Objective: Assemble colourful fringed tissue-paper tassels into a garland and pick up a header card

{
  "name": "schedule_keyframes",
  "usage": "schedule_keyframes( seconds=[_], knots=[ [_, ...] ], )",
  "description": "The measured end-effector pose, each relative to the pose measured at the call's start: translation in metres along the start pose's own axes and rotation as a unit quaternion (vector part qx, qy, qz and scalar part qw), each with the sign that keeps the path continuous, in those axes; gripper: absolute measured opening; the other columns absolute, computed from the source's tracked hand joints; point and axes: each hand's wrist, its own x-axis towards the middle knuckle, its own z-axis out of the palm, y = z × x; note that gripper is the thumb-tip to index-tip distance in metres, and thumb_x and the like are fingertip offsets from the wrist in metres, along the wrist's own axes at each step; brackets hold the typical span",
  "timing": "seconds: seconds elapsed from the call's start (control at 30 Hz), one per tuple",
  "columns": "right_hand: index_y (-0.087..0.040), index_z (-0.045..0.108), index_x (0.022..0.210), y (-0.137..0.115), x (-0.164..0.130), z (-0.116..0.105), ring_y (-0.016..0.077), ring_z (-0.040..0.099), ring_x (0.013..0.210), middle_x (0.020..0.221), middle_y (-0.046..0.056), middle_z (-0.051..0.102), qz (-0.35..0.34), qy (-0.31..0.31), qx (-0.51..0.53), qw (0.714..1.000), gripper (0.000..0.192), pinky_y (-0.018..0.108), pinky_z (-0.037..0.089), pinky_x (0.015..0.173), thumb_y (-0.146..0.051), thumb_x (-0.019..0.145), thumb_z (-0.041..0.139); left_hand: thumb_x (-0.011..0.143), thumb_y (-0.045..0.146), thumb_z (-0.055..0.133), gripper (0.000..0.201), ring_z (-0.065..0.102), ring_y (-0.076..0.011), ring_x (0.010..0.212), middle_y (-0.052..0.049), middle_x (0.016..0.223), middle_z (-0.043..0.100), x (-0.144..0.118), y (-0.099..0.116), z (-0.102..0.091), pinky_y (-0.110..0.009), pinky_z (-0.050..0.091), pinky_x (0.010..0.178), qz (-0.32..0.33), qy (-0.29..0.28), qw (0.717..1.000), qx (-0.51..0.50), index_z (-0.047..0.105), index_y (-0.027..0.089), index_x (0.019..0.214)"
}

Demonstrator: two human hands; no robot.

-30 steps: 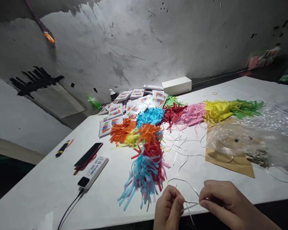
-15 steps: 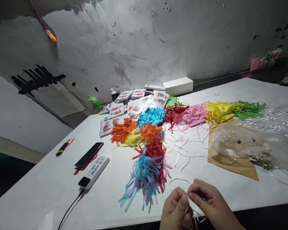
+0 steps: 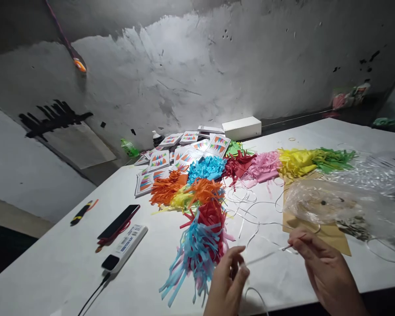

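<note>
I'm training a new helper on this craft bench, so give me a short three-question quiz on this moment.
1. True or false: both hands pinch the white string.
2. What lies just beyond the left hand? A) phone B) blue tassel C) white box
3. What covers part of the brown paper?

Key: 1. True; the right hand pinches its far end. 2. B, the blue tassel. 3. A clear plastic bag.
</note>
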Motion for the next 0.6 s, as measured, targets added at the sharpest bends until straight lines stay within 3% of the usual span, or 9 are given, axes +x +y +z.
schedule_keyframes(
  seconds=[0.03, 0.1, 0.17, 0.2, 0.27, 0.33, 0.4, 0.47, 0.6],
  knots=[
    [-0.029, 0.066, 0.072, -0.002, 0.001, 0.000, 0.0195, 0.059, 0.073, 0.074, 0.000, 0.060, -0.006, -0.029, -0.008, 1.000, 0.012, 0.027, 0.053, 0.064, -0.038, 0.080, 0.069, 0.072, 0.054, 0.076, 0.046, 0.061, -0.0301, 0.102, -0.009, 0.105, 0.072, 0.000, 0.003, 0.000, -0.038, 0.047, 0.091, 0.059, -0.015, 0.997, 0.050, 0.073, 0.029, 0.110],
    [-0.029, 0.068, 0.072, -0.010, 0.000, 0.005, 0.0198, 0.060, 0.074, 0.074, 0.000, 0.061, -0.029, -0.097, -0.029, 0.994, 0.012, 0.028, 0.053, 0.066, -0.037, 0.081, 0.068, 0.071, 0.052, 0.077, 0.063, 0.042, -0.0365, 0.135, -0.011, 0.141, 0.057, -0.001, 0.007, 0.006, -0.046, 0.028, 0.114, 0.138, -0.061, 0.983, 0.106, 0.063, 0.030, 0.129],
    [-0.031, 0.071, 0.077, -0.019, -0.003, 0.011, 0.0193, 0.061, 0.076, 0.076, -0.001, 0.061, -0.056, -0.154, -0.049, 0.985, 0.009, 0.028, 0.053, 0.068, -0.035, 0.083, 0.067, 0.065, 0.054, 0.081, 0.079, 0.038, -0.0370, 0.139, -0.011, 0.147, 0.052, -0.003, 0.009, 0.020, -0.047, 0.023, 0.118, 0.146, -0.097, 0.982, 0.070, 0.056, 0.030, 0.137],
    [-0.032, 0.072, 0.080, -0.022, -0.003, 0.014, 0.0188, 0.061, 0.076, 0.077, -0.001, 0.060, -0.066, -0.173, -0.056, 0.981, 0.008, 0.027, 0.053, 0.068, -0.034, 0.084, 0.066, 0.064, 0.056, 0.081, 0.081, 0.047, -0.0362, 0.132, -0.011, 0.141, 0.058, -0.003, 0.010, 0.028, -0.045, 0.032, 0.113, 0.136, -0.112, 0.984, 0.039, 0.056, 0.031, 0.137],
    [-0.034, 0.073, 0.081, -0.024, -0.003, 0.014, 0.0183, 0.061, 0.078, 0.080, -0.001, 0.057, -0.078, -0.186, -0.066, 0.977, 0.008, 0.027, 0.052, 0.068, -0.034, 0.084, 0.066, 0.072, 0.060, 0.073, 0.064, 0.066, -0.0282, 0.091, -0.011, 0.109, 0.072, -0.002, 0.012, 0.040, -0.037, 0.053, 0.082, 0.081, -0.143, 0.986, -0.003, 0.065, 0.029, 0.127],
    [-0.032, 0.072, 0.078, -0.022, -0.002, 0.008, 0.0182, 0.058, 0.080, 0.081, -0.001, 0.055, -0.069, -0.166, -0.069, 0.981, 0.011, 0.026, 0.051, 0.070, -0.036, 0.085, 0.065, 0.081, 0.063, 0.060, 0.048, 0.050, -0.0150, 0.051, -0.003, 0.069, 0.064, 0.000, 0.012, 0.045, -0.027, 0.041, 0.049, 0.028, -0.167, 0.985, 0.009, 0.074, 0.024, 0.104],
    [-0.030, 0.069, 0.074, -0.016, -0.001, 0.000, 0.0178, 0.055, 0.081, 0.081, -0.001, 0.052, -0.043, -0.123, -0.048, 0.990, 0.015, 0.025, 0.049, 0.072, -0.038, 0.085, 0.064, 0.084, 0.066, 0.054, 0.052, 0.031, -0.0097, 0.042, 0.004, 0.051, 0.044, 0.003, 0.011, 0.043, -0.025, 0.027, 0.043, 0.016, -0.166, 0.985, 0.032, 0.076, 0.019, 0.083],
    [-0.028, 0.067, 0.072, -0.011, 0.000, -0.004, 0.0167, 0.052, 0.082, 0.081, -0.001, 0.050, -0.015, -0.088, -0.003, 0.996, 0.017, 0.022, 0.048, 0.073, -0.040, 0.084, 0.065, 0.083, 0.068, 0.053, 0.054, 0.027, -0.0089, 0.042, 0.006, 0.047, 0.035, 0.004, 0.009, 0.039, -0.025, 0.024, 0.045, 0.037, -0.159, 0.986, 0.044, 0.074, 0.018, 0.074],
    [-0.023, 0.065, 0.066, -0.010, 0.005, -0.004, 0.0126, 0.050, 0.077, 0.078, -0.002, 0.049, 0.041, 0.018, 0.140, 0.989, 0.024, 0.016, 0.048, 0.070, -0.042, 0.074, 0.077, 0.089, 0.063, 0.046, 0.054, 0.034, -0.0107, 0.045, 0.005, 0.050, 0.040, 0.006, 0.008, 0.028, -0.026, 0.028, 0.048, 0.086, -0.169, 0.974, 0.124, 0.073, 0.019, 0.076]
  ],
)
